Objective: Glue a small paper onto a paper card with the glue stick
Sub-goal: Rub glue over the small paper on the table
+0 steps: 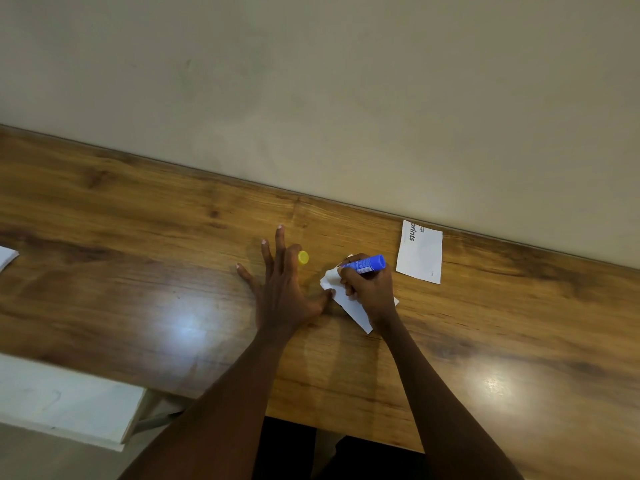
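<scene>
glue stick (pixel 367 264) tip hidden, edge paper (pixel 7 256) cropped

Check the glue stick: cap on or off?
Off. The yellow cap sits on the table by the left hand, apart from the blue glue stick the right hand grips over the small paper.

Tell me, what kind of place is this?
Probably an indoor desk used for crafts: a wooden tabletop against a plain wall, with a printed card and a blue glue stick.
</scene>
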Tool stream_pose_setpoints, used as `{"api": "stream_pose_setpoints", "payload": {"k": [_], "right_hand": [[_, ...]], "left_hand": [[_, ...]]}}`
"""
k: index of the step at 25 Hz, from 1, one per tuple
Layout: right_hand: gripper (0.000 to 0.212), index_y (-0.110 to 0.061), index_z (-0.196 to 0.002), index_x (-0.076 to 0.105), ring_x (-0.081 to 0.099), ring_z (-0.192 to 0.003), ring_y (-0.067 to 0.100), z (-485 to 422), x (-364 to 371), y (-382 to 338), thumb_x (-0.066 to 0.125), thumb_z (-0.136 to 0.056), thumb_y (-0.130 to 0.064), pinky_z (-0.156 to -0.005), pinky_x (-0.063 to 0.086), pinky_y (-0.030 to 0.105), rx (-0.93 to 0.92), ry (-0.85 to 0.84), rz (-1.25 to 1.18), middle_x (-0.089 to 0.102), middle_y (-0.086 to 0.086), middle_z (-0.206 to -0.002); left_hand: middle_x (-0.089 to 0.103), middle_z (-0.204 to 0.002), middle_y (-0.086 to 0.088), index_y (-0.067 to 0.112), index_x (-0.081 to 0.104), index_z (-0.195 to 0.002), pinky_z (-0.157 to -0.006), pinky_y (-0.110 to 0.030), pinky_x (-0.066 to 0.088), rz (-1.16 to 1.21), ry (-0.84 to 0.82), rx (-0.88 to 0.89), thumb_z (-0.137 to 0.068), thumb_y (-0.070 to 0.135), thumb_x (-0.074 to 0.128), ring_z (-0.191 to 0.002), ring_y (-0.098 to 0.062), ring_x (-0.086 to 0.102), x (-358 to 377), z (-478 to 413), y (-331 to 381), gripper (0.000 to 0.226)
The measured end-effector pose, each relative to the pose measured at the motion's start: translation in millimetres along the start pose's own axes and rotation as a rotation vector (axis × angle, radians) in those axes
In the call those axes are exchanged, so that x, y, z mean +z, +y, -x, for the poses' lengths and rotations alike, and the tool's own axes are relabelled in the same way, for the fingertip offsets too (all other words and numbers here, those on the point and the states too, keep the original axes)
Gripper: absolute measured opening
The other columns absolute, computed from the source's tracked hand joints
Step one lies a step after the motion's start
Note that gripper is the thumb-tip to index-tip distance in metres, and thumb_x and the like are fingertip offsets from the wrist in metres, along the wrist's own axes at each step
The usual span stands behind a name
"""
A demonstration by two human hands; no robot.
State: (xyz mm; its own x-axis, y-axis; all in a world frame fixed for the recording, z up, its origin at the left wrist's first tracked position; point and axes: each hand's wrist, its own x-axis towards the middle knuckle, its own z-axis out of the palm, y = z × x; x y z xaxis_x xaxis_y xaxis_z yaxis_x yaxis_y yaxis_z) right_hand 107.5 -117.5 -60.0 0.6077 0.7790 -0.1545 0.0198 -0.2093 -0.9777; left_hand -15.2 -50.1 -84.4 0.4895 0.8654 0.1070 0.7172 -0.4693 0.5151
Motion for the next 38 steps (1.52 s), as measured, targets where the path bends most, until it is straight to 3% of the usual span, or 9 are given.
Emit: {"api": "stream_pose_setpoints", "payload": {"k": [4,8,12,16,25,29,31,34,38], "right_hand": [[0.011,-0.009,-0.073,0.058,0.053,-0.041,0.0,-3.1,0.9,3.7,0.062,-0.076,0.001,-0.047,0.044,0.01,-0.026,-0.006,0.067,0.055,0.004,-0.056],[0.025,-0.022,-0.065,0.055,0.054,-0.045,-0.001,-3.4,2.4,6.2,0.066,-0.074,-0.001,-0.05,0.043,0.008,-0.068,-0.017,0.149,0.056,-0.002,-0.054],[0.024,-0.021,-0.065,0.055,0.057,-0.047,-0.003,-3.9,3.3,7.2,0.067,-0.073,-0.001,-0.05,0.044,0.006,-0.071,-0.019,0.159,0.058,-0.016,-0.043],[0.03,-0.025,-0.063,0.051,0.056,-0.048,-0.005,-2.0,3.6,3.2,0.066,-0.074,0.0,-0.05,0.043,0.005,-0.08,-0.02,0.158,0.055,-0.005,-0.055],[0.031,-0.025,-0.063,0.05,0.054,-0.051,0.0,-1.0,4.6,4.6,0.066,-0.073,-0.001,-0.054,0.043,0.008,-0.06,0.134,0.157,0.052,-0.004,-0.057],[0.009,-0.006,-0.074,0.058,0.054,-0.052,-0.004,-5.1,1.2,1.3,0.066,-0.075,-0.003,-0.051,0.041,0.003,-0.058,0.181,0.172,0.053,0.001,-0.06],[0.013,0.002,-0.083,0.06,0.053,-0.054,0.005,-7.9,-1.6,0.4,0.066,-0.076,-0.007,-0.051,0.041,0.003,-0.052,0.203,0.181,0.056,0.006,-0.068],[0.011,-0.004,-0.081,0.056,0.048,-0.056,0.006,-9.8,-5.6,-3.9,0.065,-0.077,-0.009,-0.05,0.039,-0.001,-0.014,0.215,0.185,0.051,-0.001,-0.063],[0.01,-0.005,-0.082,0.054,0.046,-0.056,0.006,-12.9,-10.0,-4.1,0.063,-0.079,-0.01,-0.052,0.037,-0.004,0.004,0.254,0.204,0.047,-0.008,-0.06]], "left_hand": [[-0.016,-0.146,0.006,0.029,0.014,-0.122,-0.101,-0.068,-0.011,-0.001,-0.002,-0.003,-0.06,0.06,0.059,-0.137,-0.025,-0.013,-0.9,0.4,1.1,0.082],[-0.018,-0.146,0.006,0.03,0.013,-0.122,-0.101,-0.068,-0.012,0.003,-0.017,0.0,-0.061,0.057,0.065,-0.138,-0.026,-0.013,-1.3,-0.1,-0.2,0.084],[-0.016,-0.147,0.005,0.032,0.011,-0.123,-0.1,-0.067,-0.014,0.024,-0.012,0.005,-0.06,0.057,0.066,-0.139,-0.028,-0.011,-1.9,-0.3,0.3,0.087],[-0.016,-0.149,0.004,0.032,0.011,-0.123,-0.101,-0.067,-0.013,0.022,-0.016,-0.001,-0.06,0.059,0.066,-0.139,-0.028,-0.011,-3.1,-0.3,1.8,0.088],[-0.019,-0.146,0.007,0.031,0.013,-0.121,-0.101,-0.068,-0.011,0.017,-0.017,-0.009,-0.063,0.054,0.069,-0.141,-0.027,-0.009,-3.2,0.2,2.4,0.085],[-0.014,-0.148,0.005,0.03,0.013,-0.123,-0.1,-0.067,-0.012,0.019,0.006,-0.009,-0.057,0.067,0.058,-0.137,-0.025,-0.011,-2.2,0.2,2.4,0.088],[-0.015,-0.147,0.006,0.031,0.009,-0.123,-0.101,-0.067,-0.012,0.022,0.0,-0.011,-0.057,0.064,0.061,-0.138,-0.026,-0.011,-3.7,0.0,3.5,0.091],[-0.012,-0.15,0.003,0.032,0.004,-0.122,-0.101,-0.067,-0.013,0.029,-0.01,-0.014,-0.059,0.056,0.071,-0.141,-0.03,-0.006,-4.8,-0.1,4.6,0.095],[-0.002,-0.155,-0.003,0.033,0.003,-0.123,-0.101,-0.067,-0.013,0.041,-0.003,-0.016,-0.058,0.06,0.067,-0.141,-0.031,-0.004,-5.5,0.8,5.5,0.094]]}}
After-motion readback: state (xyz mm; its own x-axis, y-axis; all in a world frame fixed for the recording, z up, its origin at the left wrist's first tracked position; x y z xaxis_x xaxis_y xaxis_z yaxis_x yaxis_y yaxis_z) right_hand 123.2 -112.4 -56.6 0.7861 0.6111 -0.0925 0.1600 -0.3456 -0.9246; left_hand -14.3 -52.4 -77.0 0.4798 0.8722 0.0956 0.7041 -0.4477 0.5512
